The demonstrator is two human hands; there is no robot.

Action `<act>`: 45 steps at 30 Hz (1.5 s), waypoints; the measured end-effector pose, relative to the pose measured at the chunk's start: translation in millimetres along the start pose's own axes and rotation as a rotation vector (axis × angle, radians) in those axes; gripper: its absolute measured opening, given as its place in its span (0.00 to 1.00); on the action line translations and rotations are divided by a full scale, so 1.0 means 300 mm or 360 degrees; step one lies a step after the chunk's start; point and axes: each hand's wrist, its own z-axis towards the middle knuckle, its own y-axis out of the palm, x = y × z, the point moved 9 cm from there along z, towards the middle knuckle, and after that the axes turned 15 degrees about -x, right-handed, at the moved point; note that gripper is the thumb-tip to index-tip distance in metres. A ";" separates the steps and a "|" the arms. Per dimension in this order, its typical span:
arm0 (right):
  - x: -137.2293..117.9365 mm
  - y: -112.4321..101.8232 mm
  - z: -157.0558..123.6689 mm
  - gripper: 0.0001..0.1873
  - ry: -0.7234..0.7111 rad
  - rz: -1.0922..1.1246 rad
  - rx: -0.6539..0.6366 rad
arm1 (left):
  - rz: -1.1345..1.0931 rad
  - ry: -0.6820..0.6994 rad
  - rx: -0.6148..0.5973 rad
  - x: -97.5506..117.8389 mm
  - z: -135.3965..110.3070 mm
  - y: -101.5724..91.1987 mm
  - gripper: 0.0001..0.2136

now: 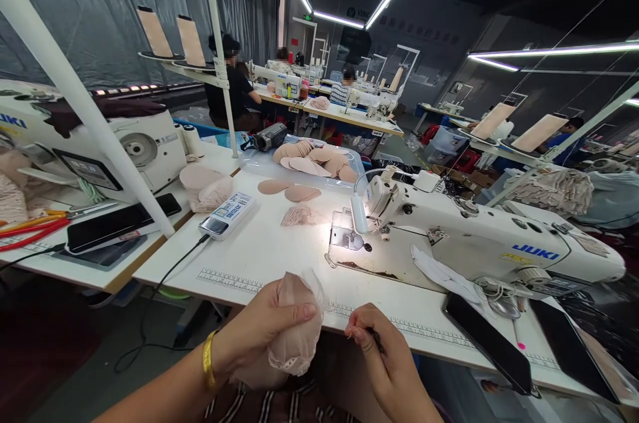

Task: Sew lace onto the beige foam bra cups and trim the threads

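Note:
My left hand (272, 323), with a yellow bracelet at the wrist, pinches a beige fabric cup piece (295, 336) that has sheer edging. The thumb presses on its face, and more cloth hangs below. To the right, my right hand (382, 353) is closed, thumb and fingertips pressed together. A small dark object (375, 338) shows partly in its grip; its kind is mostly hidden. Both hands are over the front edge of the white table (279, 253), which has a printed ruler (229, 280). Beyond them stands a white sewing machine (469, 223) with its lamp lit.
Beige cup pieces (302, 192) and a gathered piece (298, 215) lie behind my hands. A plastic tray (249, 160) holds more. At left are a white power bank (228, 215) with a cable and a pole; at right, phones (486, 342). Other people sit farther back.

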 end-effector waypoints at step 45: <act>0.111 0.178 0.059 0.27 0.0571 0.1628 -0.0390 | 0.0747 -0.0073 -0.0192 0.029 -0.002 0.034 0.11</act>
